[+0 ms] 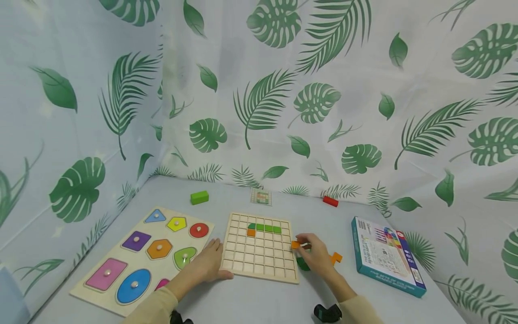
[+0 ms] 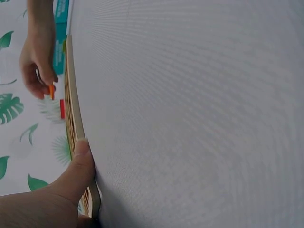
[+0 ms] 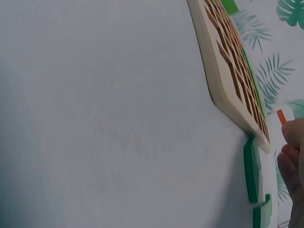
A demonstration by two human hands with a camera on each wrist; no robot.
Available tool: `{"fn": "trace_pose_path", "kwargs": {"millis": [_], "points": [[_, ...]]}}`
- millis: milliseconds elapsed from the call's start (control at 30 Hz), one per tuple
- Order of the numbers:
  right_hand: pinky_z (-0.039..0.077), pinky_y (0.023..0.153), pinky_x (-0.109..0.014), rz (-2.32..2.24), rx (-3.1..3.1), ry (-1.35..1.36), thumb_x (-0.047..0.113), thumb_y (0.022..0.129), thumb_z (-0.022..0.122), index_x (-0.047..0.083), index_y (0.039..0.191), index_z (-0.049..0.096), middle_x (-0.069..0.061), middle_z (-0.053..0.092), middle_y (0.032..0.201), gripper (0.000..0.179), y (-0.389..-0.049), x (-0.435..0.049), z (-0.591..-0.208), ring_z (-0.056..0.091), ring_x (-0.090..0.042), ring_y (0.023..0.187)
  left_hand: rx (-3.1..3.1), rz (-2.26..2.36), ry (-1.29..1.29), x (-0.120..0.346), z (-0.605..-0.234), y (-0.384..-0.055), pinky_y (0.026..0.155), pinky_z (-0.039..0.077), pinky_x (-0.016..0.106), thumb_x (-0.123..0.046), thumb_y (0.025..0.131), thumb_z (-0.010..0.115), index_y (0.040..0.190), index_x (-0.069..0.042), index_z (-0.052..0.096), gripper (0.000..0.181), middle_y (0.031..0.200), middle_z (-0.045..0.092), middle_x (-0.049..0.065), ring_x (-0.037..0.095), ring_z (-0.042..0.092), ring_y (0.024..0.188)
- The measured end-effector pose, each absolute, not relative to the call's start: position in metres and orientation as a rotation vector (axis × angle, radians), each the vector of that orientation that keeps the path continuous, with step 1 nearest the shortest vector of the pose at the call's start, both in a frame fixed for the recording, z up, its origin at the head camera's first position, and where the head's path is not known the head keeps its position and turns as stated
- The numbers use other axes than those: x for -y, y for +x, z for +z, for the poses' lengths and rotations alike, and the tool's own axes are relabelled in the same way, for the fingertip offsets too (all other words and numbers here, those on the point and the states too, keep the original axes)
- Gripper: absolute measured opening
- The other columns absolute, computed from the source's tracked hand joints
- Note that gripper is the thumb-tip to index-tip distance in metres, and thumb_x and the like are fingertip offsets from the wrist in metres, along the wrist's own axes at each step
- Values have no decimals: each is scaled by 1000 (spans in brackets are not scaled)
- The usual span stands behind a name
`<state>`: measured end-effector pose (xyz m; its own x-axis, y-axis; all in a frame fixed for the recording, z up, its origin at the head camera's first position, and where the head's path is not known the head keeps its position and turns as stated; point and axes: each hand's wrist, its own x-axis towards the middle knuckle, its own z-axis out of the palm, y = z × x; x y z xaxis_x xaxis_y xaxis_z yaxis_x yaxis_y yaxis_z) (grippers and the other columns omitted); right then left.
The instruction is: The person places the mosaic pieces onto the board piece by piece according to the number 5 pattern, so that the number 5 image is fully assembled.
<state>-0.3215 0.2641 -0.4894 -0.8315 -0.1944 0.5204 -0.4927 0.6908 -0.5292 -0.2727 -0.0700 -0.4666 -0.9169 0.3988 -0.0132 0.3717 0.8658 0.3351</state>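
Note:
My right hand (image 1: 315, 255) pinches a small orange block (image 1: 296, 245) between thumb and fingers, just off the right side of the wooden grid board (image 1: 260, 271). In the left wrist view the orange block (image 2: 52, 91) points down from the fingertips. My left hand (image 1: 208, 262) rests against the board's left edge near its front corner, and the thumb (image 2: 80, 159) lies along the front edge. On the grid sit a row of green squares (image 1: 269, 228) and an orange square (image 1: 251, 232). Below the right hand, a dark green piece (image 1: 303, 264) is partly covered.
A shape puzzle board (image 1: 133, 234) with knobbed pieces lies at left, under the left forearm. Farther back are a green block (image 1: 199, 197), a patterned card (image 1: 261, 197) and a red block (image 1: 330, 201). An orange piece (image 1: 336, 258) and a teal box (image 1: 388, 254) lie at right.

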Motion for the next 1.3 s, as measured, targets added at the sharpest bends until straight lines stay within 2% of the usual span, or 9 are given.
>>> {"fn": "trace_pose_path", "kwargs": {"millis": [233, 400, 667, 1300], "points": [[57, 73, -32, 973, 2453, 564, -12, 76, 69, 0, 104, 62, -7, 62, 97, 31, -328, -245, -492, 61, -20, 88, -2952, 503, 609, 69, -464, -271, 111, 25, 45, -51, 77, 72, 133, 17, 39, 94, 141, 34, 32, 42, 28, 134], [56, 74, -28, 961, 2493, 539, -8, 78, 70, 3, 105, 63, -3, 62, 97, 30, -333, -233, -494, 61, -17, 90, -2954, 500, 603, 70, -464, -271, 111, 26, 46, -51, 77, 72, 134, 17, 39, 94, 141, 34, 32, 42, 28, 134], [56, 74, -31, 1090, 2475, 642, -10, 80, 66, -2, 107, 61, -9, 61, 99, 28, -333, -216, -495, 61, -22, 91, -2946, 554, 633, 72, -465, -271, 111, 26, 46, -48, 77, 73, 133, 19, 38, 93, 140, 34, 34, 44, 28, 134], [54, 77, -24, 1180, 2524, 707, -9, 83, 64, -3, 110, 60, -9, 60, 100, 28, -341, -173, -501, 61, -22, 94, -2933, 559, 626, 72, -465, -271, 111, 25, 46, -48, 78, 73, 134, 17, 37, 93, 141, 33, 33, 43, 27, 134]]}}
